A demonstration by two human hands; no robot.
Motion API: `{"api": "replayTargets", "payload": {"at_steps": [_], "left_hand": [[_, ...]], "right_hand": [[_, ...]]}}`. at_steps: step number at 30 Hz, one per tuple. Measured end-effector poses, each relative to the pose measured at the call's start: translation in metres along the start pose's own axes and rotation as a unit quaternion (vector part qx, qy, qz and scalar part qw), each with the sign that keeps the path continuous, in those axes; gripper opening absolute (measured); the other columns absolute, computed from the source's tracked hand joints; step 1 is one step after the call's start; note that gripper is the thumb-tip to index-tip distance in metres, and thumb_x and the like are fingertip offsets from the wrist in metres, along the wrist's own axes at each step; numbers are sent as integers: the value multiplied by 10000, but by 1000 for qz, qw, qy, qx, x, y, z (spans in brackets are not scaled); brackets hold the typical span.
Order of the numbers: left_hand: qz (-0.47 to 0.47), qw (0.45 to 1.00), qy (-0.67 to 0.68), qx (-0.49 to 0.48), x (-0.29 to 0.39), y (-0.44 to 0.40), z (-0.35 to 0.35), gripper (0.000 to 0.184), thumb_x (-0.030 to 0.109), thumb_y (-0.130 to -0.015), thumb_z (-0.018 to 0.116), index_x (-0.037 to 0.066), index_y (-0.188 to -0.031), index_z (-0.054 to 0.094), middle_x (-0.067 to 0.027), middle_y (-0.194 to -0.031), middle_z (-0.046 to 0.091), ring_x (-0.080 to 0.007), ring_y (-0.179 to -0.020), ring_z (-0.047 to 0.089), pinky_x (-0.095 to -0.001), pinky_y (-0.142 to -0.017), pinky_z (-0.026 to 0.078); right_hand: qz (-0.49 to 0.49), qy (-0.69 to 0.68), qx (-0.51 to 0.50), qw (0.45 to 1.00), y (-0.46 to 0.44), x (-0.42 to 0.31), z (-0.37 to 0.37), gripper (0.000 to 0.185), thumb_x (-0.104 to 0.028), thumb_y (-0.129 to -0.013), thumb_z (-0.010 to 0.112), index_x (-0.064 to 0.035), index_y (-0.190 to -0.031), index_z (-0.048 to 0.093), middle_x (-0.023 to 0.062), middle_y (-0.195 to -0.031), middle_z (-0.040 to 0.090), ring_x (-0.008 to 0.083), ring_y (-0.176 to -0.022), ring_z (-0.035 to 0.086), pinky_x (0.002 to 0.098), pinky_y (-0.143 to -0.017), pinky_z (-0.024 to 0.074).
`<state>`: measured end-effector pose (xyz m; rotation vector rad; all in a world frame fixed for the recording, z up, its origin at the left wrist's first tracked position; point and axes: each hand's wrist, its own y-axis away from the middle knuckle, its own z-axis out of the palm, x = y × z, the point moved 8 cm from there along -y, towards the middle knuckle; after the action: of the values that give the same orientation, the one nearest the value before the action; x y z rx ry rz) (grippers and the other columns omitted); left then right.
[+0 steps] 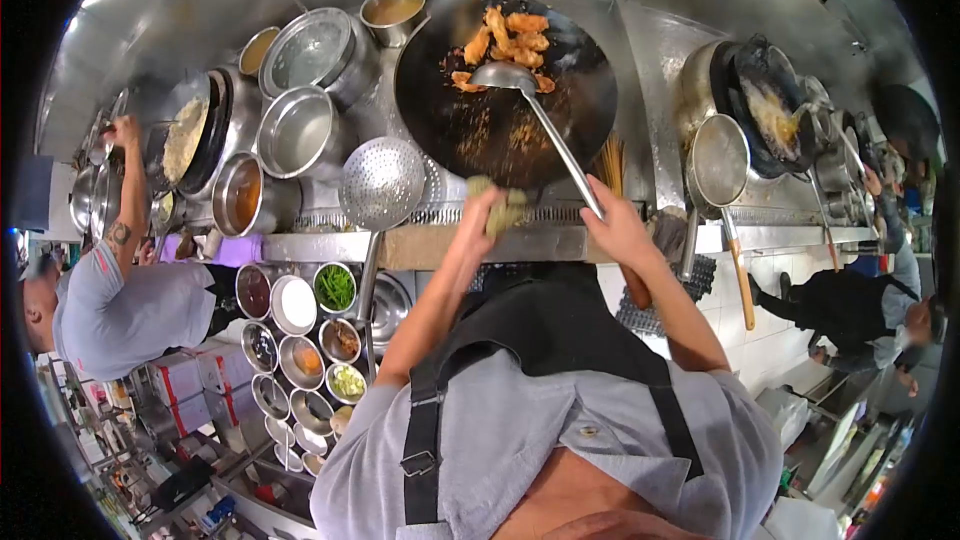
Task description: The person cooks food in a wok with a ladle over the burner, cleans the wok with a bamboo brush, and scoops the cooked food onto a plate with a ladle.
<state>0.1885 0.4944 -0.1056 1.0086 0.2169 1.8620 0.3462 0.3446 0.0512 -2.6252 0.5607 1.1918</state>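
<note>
A large black wok (560, 130) sits on the stove in front of me, with browned, orange-coated fried pieces (515, 35) gathered toward its far side. My right hand (618, 230) is closed around the long handle of a metal ladle (505, 76). The ladle's bowl is in the wok, against the near edge of the food. At the wok's near rim, my left hand (478, 224) grips a folded greenish cloth (507, 206), slightly blurred. Whether the cloth wraps a wok handle is hidden.
Left of the wok stand a perforated skimmer (382, 183), metal pots (298, 132) and several seasoning bowls (294, 305). A bamboo brush (613, 165) and a mesh strainer (719, 160) are on the right. Co-workers stand at woks on the left (130, 290) and right (885, 290).
</note>
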Motion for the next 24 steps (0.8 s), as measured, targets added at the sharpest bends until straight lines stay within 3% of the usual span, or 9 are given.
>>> {"api": "replayTargets", "payload": {"at_steps": [2,3,5,8,12,15,16,18,24], "left_hand": [[-53,990,43,124,41,16,32,189,101,-853,583,46,-1028,538,-182,-988,656,-321,-885,674,-476,-723,606],[-67,993,81,50,34,-20,21,241,105,-854,643,46,-1041,504,-198,-1082,575,-321,-924,620,-458,-784,592],[-95,991,73,54,43,5,44,191,107,-872,603,56,-1035,517,-162,-1010,592,-296,-831,623,-470,-753,593],[-115,990,85,22,42,-11,47,172,89,-870,595,56,-1018,513,-174,-985,623,-313,-851,630,-471,-763,591],[-12,999,51,-11,23,-30,28,178,110,-879,604,42,-1015,511,-222,-1093,653,-346,-953,648,-463,-805,589],[-18,999,30,-32,-31,-26,-31,374,103,-874,564,-2,-1229,508,-226,-1151,651,-349,-1044,658,-470,-846,594],[-7,1000,7,-22,-27,0,-27,414,101,-880,552,-10,-1275,495,-223,-1165,636,-347,-1015,668,-475,-834,600],[38,999,-7,-33,-23,16,-19,353,101,-880,555,1,-1216,513,-225,-1176,625,-339,-1004,674,-458,-816,604],[-49,997,57,7,30,-27,28,167,88,-859,613,68,-1011,546,-149,-956,606,-309,-851,638,-456,-804,597]], "right_hand": [[120,-71,-90,986,19,10,1,568,-184,-912,643,36,-1406,470,231,-1078,683,315,-915,678,385,-860,515],[210,-97,-159,960,33,10,-1,587,-186,-915,642,31,-1425,450,214,-1075,686,269,-914,670,373,-856,513],[247,-35,-223,942,39,-26,-24,591,-169,-924,617,29,-1443,414,212,-978,688,325,-877,675,415,-812,516],[17,35,-151,988,16,-21,-23,531,-143,-930,583,39,-1408,439,245,-893,677,442,-825,664,479,-764,513],[10,126,-34,991,-35,29,23,541,-167,-937,585,49,-1408,431,279,-913,676,460,-735,654,488,-739,525],[117,119,-50,985,-37,23,26,550,-153,-926,593,57,-1408,430,350,-1059,627,497,-950,620,505,-844,498],[42,84,0,996,-29,22,22,563,-130,-915,594,58,-1417,423,354,-1101,616,497,-1010,599,490,-862,499],[-16,67,29,997,-7,16,10,582,-110,-906,606,49,-1432,413,322,-1041,653,433,-913,672,452,-809,527],[200,-164,-125,958,50,15,-2,553,-144,-908,640,19,-1408,468,213,-873,648,212,-622,584,338,-630,499]]}}
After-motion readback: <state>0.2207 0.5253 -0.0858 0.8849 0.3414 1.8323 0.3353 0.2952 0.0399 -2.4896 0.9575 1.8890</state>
